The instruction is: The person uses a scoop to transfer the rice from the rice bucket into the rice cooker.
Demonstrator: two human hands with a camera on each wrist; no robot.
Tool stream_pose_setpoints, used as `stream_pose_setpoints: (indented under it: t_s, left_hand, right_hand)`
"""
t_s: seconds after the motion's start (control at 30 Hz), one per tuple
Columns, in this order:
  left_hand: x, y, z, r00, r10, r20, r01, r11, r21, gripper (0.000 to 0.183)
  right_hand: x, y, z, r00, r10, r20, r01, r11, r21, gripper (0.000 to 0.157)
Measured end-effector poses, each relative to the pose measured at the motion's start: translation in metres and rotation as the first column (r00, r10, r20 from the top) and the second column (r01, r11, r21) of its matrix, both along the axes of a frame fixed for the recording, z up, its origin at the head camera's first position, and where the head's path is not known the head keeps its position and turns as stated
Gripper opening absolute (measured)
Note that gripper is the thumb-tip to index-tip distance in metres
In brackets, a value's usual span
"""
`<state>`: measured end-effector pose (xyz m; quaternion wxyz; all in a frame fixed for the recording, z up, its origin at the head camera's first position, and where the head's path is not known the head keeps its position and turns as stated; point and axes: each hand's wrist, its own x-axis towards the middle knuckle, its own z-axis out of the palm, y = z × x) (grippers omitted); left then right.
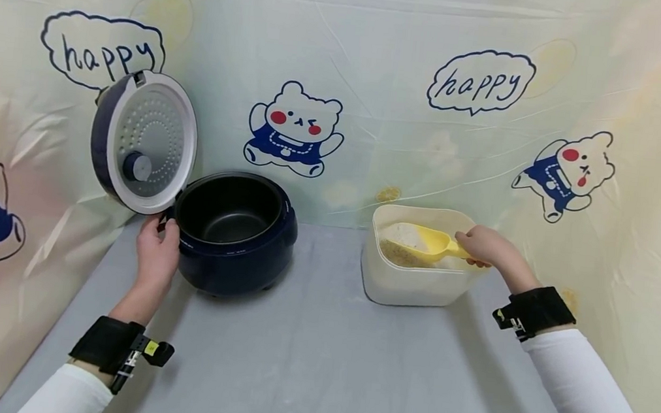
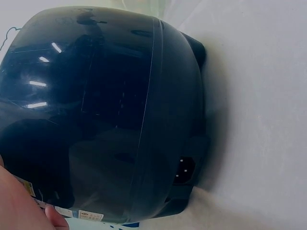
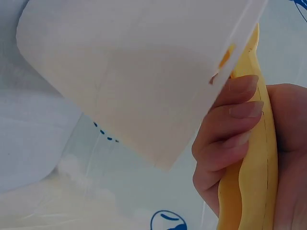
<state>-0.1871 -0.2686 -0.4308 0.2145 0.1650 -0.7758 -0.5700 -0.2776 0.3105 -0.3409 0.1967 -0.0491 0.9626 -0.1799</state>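
A dark blue rice cooker (image 1: 236, 267) stands at the left with its lid (image 1: 156, 142) raised and an inner pot (image 1: 229, 217) inside. My left hand (image 1: 158, 254) grips the cooker's left side by the hinge, just under the lid; its fingertips are partly hidden. In the left wrist view the cooker's back (image 2: 110, 110) fills most of the picture. On the right, my right hand (image 1: 483, 243) has its fingers curled round the handle of a yellow scoop (image 1: 436, 244). Pale rice-like grains (image 1: 401, 234) heap in the scoop, over a cream bin (image 1: 412, 286) that holds more.
A grey tabletop (image 1: 318, 350) lies under both containers, with a gap between cooker and bin. Behind stands a wall sheet (image 1: 373, 118) printed with bears. The cooker's power socket (image 2: 184, 170) has no cord in it.
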Motion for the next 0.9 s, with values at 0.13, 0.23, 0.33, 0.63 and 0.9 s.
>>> stream_pose_setpoints:
  t_s: [0.13, 0.23, 0.33, 0.63, 0.9]
  left_hand:
    - [0.0, -0.001, 0.0, 1.0, -0.001, -0.001, 0.001, 1.0, 0.009, 0.053]
    - [0.001, -0.001, 0.0, 1.0, 0.003, 0.006, -0.003, 1.0, 0.014, 0.053]
    - [0.001, -0.002, 0.001, 1.0, 0.003, 0.012, -0.003, 1.0, 0.013, 0.053]
    - [0.0, -0.003, 0.001, 0.999, -0.01, 0.031, 0.01, 1.0, 0.013, 0.055]
    - [0.002, -0.001, 0.002, 1.0, -0.014, 0.02, 0.014, 1.0, 0.016, 0.056]
  right_hand:
    - [0.005, 0.006, 0.004, 1.0, -0.015, -0.011, 0.014, 1.0, -0.017, 0.046]
    - [0.008, 0.013, 0.007, 1.0, -0.025, -0.01, 0.024, 0.999, -0.041, 0.047]
    - [0.011, 0.019, 0.008, 0.999, -0.038, -0.004, 0.038, 0.996, -0.076, 0.048]
    - [0.018, 0.032, 0.006, 0.998, -0.064, 0.013, 0.066, 0.979, -0.192, 0.051]
    - [0.014, 0.027, 0.009, 0.995, -0.094, -0.019, 0.087, 0.968, -0.234, 0.056]
